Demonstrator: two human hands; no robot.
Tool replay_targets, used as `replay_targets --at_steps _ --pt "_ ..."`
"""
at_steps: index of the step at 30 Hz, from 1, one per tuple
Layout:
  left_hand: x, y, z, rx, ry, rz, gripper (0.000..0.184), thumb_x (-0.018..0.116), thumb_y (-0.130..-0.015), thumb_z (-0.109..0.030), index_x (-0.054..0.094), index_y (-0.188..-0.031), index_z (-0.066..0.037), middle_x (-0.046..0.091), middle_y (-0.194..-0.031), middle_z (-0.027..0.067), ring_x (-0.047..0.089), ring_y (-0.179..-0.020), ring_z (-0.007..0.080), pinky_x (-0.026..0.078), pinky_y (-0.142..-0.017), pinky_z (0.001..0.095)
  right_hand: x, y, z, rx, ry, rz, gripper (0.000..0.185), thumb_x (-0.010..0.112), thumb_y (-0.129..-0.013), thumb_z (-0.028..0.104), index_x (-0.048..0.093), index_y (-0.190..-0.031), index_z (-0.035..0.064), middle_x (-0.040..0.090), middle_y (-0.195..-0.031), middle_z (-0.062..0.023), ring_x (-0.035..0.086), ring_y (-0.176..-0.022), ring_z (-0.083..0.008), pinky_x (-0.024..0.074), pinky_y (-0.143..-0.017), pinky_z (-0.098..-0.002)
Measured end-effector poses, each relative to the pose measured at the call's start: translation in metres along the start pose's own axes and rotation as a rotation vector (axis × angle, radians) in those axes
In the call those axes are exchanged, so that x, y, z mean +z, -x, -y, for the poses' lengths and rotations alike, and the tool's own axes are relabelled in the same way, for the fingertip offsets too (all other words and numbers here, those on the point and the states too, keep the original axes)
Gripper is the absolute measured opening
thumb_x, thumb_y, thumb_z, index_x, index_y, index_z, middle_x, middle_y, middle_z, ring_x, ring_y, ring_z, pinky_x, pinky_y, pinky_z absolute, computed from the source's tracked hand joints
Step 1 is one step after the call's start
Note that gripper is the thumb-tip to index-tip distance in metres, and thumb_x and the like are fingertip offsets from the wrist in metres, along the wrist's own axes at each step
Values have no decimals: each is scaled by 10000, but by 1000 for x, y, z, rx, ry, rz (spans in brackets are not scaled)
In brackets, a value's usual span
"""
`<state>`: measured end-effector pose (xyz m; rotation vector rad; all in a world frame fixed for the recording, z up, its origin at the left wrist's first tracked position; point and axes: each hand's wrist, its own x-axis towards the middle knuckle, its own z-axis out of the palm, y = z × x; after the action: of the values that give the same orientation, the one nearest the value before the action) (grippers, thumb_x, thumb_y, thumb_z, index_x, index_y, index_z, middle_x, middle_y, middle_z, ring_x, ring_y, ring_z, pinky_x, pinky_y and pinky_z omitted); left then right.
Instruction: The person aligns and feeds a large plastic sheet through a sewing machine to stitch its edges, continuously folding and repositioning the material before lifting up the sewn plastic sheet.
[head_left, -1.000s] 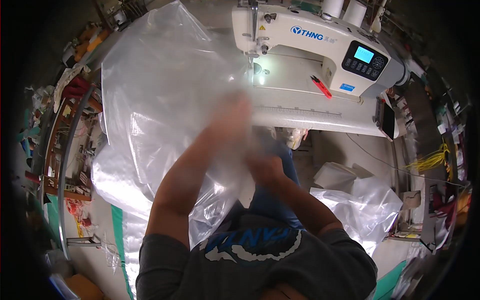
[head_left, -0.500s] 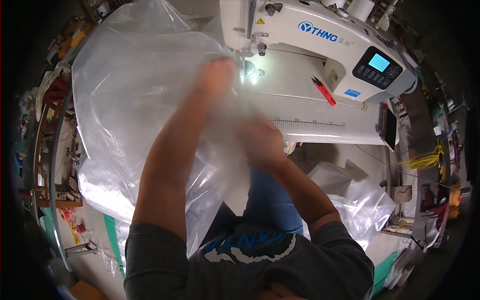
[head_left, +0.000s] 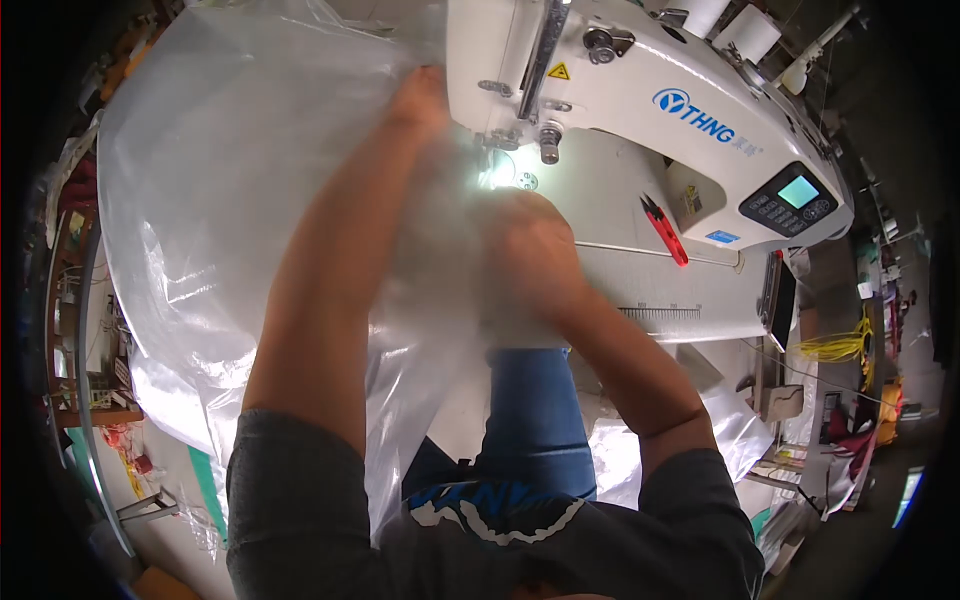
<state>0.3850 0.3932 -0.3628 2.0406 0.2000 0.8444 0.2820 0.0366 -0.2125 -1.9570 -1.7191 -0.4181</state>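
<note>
A large sheet of clear plastic (head_left: 230,150) covers the left side of the machine bed and hangs down over my lap. My left hand (head_left: 418,102) is closed on the sheet, just left of the sewing machine's (head_left: 640,75) head, its fingertips partly hidden. Close in front of the lit needle area, my right hand (head_left: 530,240) is curled on the sheet's right edge. Motion smears its fingers. Red-handled thread snips (head_left: 664,232) lie on the bed, to the right of my right hand and apart from it.
A ruler scale (head_left: 660,312) runs along the bed's front edge, with a dark phone-like slab (head_left: 780,295) at its right end. White thread cones (head_left: 748,32) stand behind the machine. More plastic (head_left: 725,430) lies low on the right. Yellow strands (head_left: 835,345) hang farther right.
The view has shifted, with the machine now larger and lower. My right hand has moved up toward the needle area, and my left hand is farther up along the sheet.
</note>
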Motion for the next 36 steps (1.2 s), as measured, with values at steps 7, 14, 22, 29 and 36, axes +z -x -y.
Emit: replay_targets --at_steps 7,14,22,29,36 --pt "-26 27 -108 -28 -601 27 270 524 -842 -198 639 -999 -12 625 -1082 227 580 -1058 376 459 -943 422 10 -3 -8 -31 -4 -122 280 602 -705 34 674 -974 59 659 -989 -44 612 -943 -215 483 -848 -331" --pt "-65 187 -283 168 -652 91 124 580 -860 -124 656 -913 -41 642 -926 135 608 -877 334 492 -767 401 10 18 -2 -46 -78 -186 325 592 -726 14 660 -1038 74 661 -992 -82 611 -953 -278 483 -856 -385" --pt "-90 417 -396 -145 -528 149 193 678 -801 -18 661 -993 -21 666 -822 115 653 -677 237 523 -652 312 -2 167 111 8 -394 -283 371 608 -750 22 618 -1111 105 604 -1097 -118 593 -958 -289 484 -775 -393" --pt "-31 473 -409 -169 -55 518 208 646 -860 -158 668 -1040 -54 684 -939 138 661 -841 301 515 -755 347 -34 164 141 -345 -178 97 159 600 -766 175 660 -898 110 577 -1122 -83 550 -846 -190 448 -655 -345" --pt "-41 380 -419 -157 -448 18 199 641 -831 -20 671 -1024 -60 664 -896 111 636 -763 257 498 -687 324 -51 164 114 -474 75 21 79 588 -740 188 624 -786 134 535 -860 16 502 -848 -153 423 -683 -306"
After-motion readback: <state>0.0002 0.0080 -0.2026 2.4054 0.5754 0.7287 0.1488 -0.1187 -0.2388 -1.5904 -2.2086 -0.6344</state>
